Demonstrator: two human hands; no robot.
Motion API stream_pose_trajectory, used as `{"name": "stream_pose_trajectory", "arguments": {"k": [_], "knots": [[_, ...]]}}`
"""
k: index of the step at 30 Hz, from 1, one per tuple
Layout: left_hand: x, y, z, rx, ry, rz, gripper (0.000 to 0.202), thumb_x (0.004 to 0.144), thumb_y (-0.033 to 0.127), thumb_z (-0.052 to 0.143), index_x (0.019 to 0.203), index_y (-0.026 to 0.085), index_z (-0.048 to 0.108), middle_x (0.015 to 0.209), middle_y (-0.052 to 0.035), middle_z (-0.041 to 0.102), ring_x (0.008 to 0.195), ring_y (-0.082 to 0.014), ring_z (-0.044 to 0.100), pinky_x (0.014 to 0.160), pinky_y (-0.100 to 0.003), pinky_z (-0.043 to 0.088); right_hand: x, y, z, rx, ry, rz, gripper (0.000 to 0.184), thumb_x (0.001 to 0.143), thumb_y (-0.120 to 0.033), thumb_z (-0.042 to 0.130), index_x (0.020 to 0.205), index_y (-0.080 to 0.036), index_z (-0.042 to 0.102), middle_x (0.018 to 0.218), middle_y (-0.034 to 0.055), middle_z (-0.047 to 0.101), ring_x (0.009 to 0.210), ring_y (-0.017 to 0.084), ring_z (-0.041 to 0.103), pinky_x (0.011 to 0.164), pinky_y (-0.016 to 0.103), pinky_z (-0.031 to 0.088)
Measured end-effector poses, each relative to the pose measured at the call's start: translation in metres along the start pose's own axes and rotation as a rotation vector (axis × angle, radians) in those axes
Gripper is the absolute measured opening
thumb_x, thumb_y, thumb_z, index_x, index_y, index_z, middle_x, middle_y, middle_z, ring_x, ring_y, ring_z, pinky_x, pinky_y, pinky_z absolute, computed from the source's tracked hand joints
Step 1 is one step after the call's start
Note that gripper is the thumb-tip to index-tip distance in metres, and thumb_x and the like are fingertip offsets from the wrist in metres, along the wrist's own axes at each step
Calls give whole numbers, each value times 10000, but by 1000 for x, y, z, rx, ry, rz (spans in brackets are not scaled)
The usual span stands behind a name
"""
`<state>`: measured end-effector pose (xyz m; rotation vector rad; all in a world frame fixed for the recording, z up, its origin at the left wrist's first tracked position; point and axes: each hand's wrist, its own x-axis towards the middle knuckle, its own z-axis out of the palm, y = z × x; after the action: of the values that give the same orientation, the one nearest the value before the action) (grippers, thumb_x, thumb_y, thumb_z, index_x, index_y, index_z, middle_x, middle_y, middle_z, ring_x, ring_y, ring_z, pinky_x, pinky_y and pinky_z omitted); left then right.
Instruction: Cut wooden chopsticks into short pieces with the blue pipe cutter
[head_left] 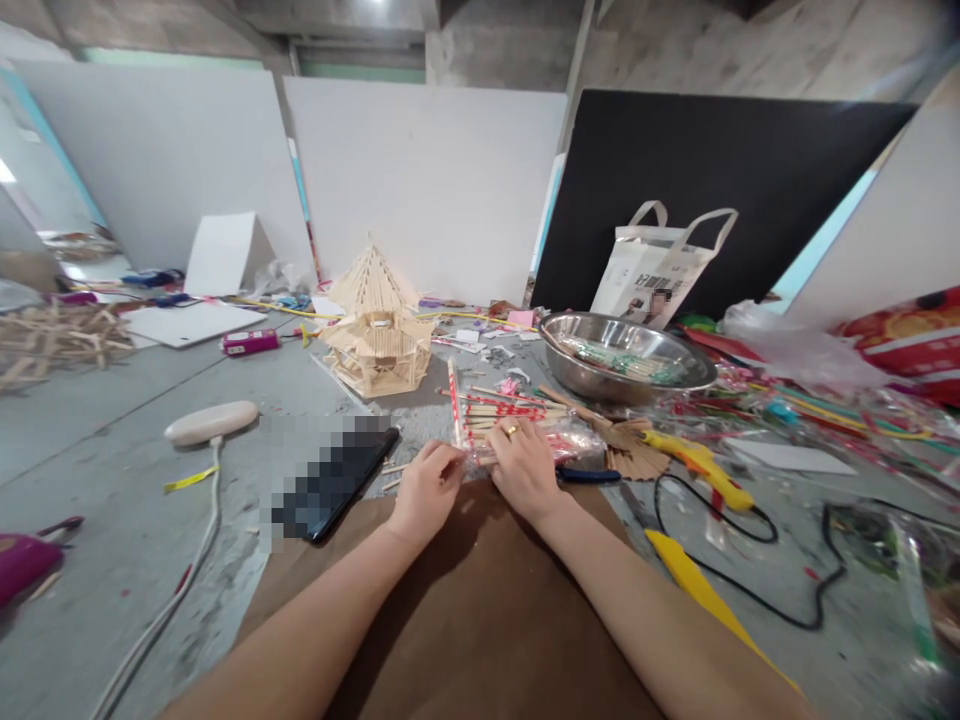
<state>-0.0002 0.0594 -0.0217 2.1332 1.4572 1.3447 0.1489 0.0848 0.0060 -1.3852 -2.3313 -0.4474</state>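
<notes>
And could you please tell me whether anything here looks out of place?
One red-and-white stick just beyond the left hand points forward, while the sticks beside it lie crosswise. Paper scraps strewn beyond them look untidy. The wooden model stands upright, with no damage that I can make out.

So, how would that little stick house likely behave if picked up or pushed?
The stick house is probably light for its size, with open gaps showing between thin sticks. Its roof of slender sticks could snap if squeezed. The wide base should help keep it from tipping.
</notes>
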Motion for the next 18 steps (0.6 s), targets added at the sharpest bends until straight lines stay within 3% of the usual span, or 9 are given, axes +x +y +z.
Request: {"name": "stream_pose_trajectory", "arguments": {"k": [6, 10, 15, 18], "knots": [[0, -7, 5, -65, -32, 5, 211, 713, 118, 416, 830, 186, 578, 1015, -64, 534, 924, -141, 517, 801, -270, 421, -1, 0, -3, -13, -88, 29, 184, 732, -138, 406, 829, -192, 551, 855, 77, 539, 800, 196, 448, 667, 286, 296], [0, -6, 4, -124, -83, -8, 217, 699, 90, 398, 811, 173, 564, 1116, -78, 498, 1052, -166, 458, 787, -261, 439, -1, -1, -7, -29, -110, 41, 179, 744, -143, 396, 831, -205, 540, 843, 64, 552, 807, 186, 464, 653, 269, 303], [-1, 1, 1, -239, -192, 25, 179, 708, 119, 416, 833, 156, 540, 1177, -97, 433, 987, -146, 498, 730, -225, 460, 7, 5, -9, -50, -143, 104, 138, 757, -251, 411, 811, -185, 520, 827, 78, 546, 776, 189, 472, 625, 267, 310], [0, 0, 2, -220, -206, 13, 139, 739, 178, 416, 795, 149, 540, 1070, -98, 484, 903, -130, 520, 716, -228, 454, 11, 11, -10, -12, -161, 69, 157, 718, -264, 475, 836, -167, 514, 828, 81, 541, 800, 195, 470, 672, 272, 320]]}}
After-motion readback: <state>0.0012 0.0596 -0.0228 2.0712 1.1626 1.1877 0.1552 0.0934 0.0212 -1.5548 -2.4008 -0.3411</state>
